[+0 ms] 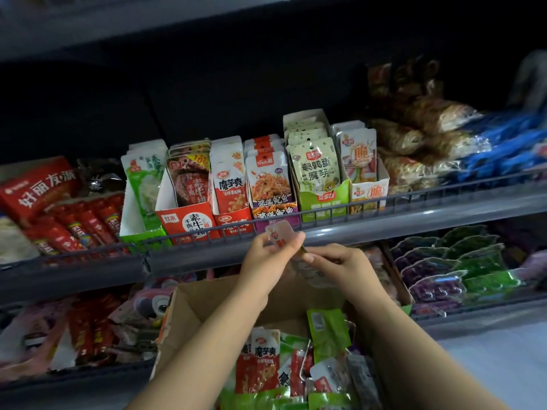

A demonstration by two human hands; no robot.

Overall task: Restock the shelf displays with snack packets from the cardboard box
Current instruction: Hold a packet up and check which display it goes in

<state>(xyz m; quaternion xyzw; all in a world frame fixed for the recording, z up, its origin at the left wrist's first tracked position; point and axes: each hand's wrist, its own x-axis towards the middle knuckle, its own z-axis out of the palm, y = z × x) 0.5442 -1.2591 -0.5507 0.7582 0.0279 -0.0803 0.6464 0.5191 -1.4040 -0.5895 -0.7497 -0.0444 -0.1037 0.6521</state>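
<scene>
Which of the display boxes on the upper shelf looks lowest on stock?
The leftmost display box, white with a green front. It shows a single green-and-white packet and bare white inner wall, while the red, purple and green boxes to its right are packed full.

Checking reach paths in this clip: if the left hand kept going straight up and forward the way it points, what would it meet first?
Probably the grey wire front rail of the upper shelf, directly beyond the left hand and its small pale packet; behind it stands the purple-fronted display carton. Depth is unclear.
</scene>
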